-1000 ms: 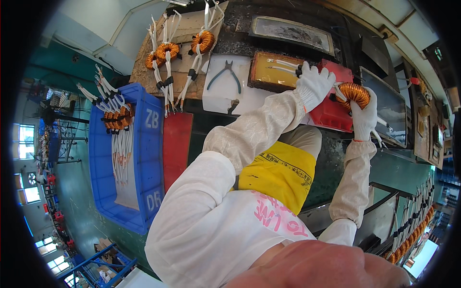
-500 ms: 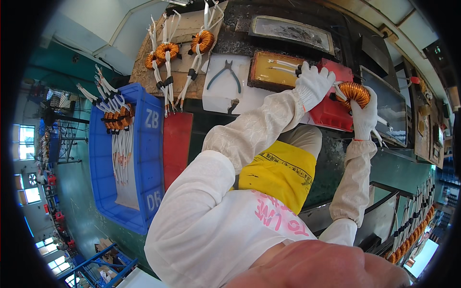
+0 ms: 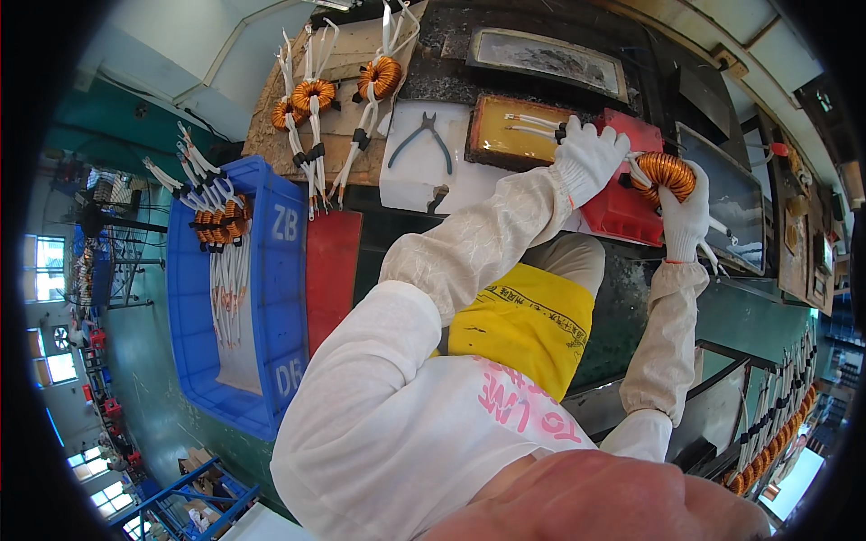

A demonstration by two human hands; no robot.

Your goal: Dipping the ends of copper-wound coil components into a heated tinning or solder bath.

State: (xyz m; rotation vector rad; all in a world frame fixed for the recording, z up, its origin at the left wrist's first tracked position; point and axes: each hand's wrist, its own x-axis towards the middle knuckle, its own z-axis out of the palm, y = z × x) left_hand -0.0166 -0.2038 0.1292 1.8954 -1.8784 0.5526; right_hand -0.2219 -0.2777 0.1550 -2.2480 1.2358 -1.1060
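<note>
In my right hand (image 3: 687,221), gloved in white, is a ring-shaped coil (image 3: 666,173) wound with copper wire. My thumb lies over its near side. White leads from the coil run left into my gloved left hand (image 3: 588,160), which is closed around them. Past that hand, the lead ends (image 3: 532,120) stick out over a tray of amber-yellow material (image 3: 516,140); I cannot tell whether they touch it. More leads hang below my right hand. A red plastic bin (image 3: 622,216) sits beneath and between my hands.
Teal-handled cutters (image 3: 422,144) lie on a white board (image 3: 397,191). Several finished coils (image 3: 313,94) rest on cardboard at the bench's left. A blue crate (image 3: 281,298) holds more coils. Behind the yellow tray is a metal-framed grey tray (image 3: 550,61); another dark tray (image 3: 740,221) stands right.
</note>
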